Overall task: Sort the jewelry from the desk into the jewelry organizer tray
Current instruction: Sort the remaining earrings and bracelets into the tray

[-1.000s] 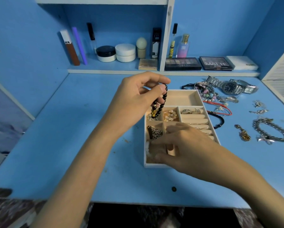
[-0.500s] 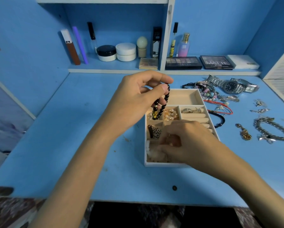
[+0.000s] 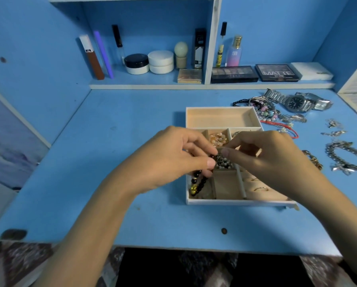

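Left grip (image 3: pixel 169 160) pinches bead bracelet (image 3: pixel 196 181), dangling into tray (image 3: pixel 235 202) near-left cell; right grip (image 3: pixel 272 162) curled just beside, on what, cannot tell. Some cells filled; watch (image 3: pixel 297 102), chain (image 3: pixel 347 158), beads (image 3: pixel 263 110) wait on surface (image 3: pixel 132 121). Roughly halfway.

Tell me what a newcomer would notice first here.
Two hands meet over the beige organizer tray: the left hand pinches a black bead bracelet, the right hand close beside. Right of the tray, a silver watch and chain bracelet lie unsorted on the blue desk.
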`<state>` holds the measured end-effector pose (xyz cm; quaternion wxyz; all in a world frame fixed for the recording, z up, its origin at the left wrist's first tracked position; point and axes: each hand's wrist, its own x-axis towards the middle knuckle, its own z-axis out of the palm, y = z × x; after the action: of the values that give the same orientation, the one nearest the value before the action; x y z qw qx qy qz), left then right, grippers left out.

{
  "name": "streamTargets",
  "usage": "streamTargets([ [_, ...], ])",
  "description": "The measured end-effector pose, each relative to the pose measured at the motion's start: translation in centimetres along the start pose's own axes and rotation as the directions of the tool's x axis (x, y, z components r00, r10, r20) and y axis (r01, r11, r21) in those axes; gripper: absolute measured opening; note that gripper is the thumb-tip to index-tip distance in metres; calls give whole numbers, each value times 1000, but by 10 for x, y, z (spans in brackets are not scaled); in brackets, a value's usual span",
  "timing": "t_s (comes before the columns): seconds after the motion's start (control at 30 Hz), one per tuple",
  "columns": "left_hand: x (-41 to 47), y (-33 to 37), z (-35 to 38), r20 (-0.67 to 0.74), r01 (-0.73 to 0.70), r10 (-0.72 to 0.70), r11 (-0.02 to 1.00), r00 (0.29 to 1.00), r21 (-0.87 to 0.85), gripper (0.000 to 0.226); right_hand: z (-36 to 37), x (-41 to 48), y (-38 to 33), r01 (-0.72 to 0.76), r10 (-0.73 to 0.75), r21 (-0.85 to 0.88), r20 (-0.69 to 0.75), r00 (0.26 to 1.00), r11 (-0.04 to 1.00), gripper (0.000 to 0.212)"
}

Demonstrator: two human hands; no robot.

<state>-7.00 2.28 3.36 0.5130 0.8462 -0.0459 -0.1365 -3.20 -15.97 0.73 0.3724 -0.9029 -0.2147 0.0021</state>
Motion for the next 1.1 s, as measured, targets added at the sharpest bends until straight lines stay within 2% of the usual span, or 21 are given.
streamTargets([
  [0.13, -2, -6, -1, -50, 24, -13, 973, 999, 229, 13, 1, 0, 1, 8, -8, 4, 0, 1000, 1000, 12],
  [0.23, -1, -10, -1, -71, 15, 7, 951, 997, 308, 10, 1, 1, 1, 17, -17, 3, 3, 1000, 1000, 11],
  [0.4, 3, -16, 6, 6, -49, 52, 893, 999, 448, 8, 5, 1, -3, 53, -54, 8, 38, 998, 999, 5],
  [0.53, 4, -19, 10, -21, -78, 97, 898, 995, 434, 8, 11, 1, -4, 100, -86, -78, 162, 983, 992, 18],
  [0.63, 3, -19, -3, -36, -86, 110, 915, 993, 395, 14, 12, -2, -5, 93, -77, -74, 193, 978, 993, 17],
  [0.77, -5, -20, -21, 201, -37, -57, 900, 978, 433, 34, 11, -3, -3, 74, -65, -49, 162, 985, 996, 14],
  [0.83, -5, -19, -21, 254, -73, -50, 888, 966, 453, 32, 11, -3, -1, 66, -59, -45, 156, 986, 997, 14],
  [0.97, 1, -17, -11, 185, -127, 57, 910, 981, 394, 14, 11, -4, -2, 75, -67, -45, 159, 985, 996, 12],
  [1.1, 12, -24, 1, 60, -123, 108, 875, 992, 469, 11, 9, -5, -1, 48, -46, -7, 154, 987, 999, 15],
])
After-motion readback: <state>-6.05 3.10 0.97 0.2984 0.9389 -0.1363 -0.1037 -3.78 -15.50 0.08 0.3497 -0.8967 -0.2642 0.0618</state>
